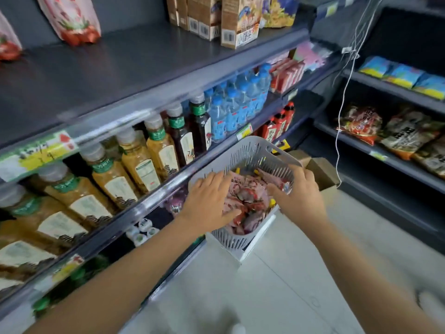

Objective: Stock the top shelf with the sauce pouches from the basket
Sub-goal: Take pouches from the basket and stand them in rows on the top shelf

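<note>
Grip not yet made: left hand lies spread flat on the sauce pouches in the grey basket beside the lower shelves, right hand curls at its right rim, hold indeterminable; pick-up stage judged, next requiring a firm grasp and lift to the top shelf at far left

One wide-angle camera, worn on the head, looks forward and steeply down, near the grey basket at mid-frame. Up and left of the basket, the top shelf slants away; right of it, a second rack bends with the lens.
</note>
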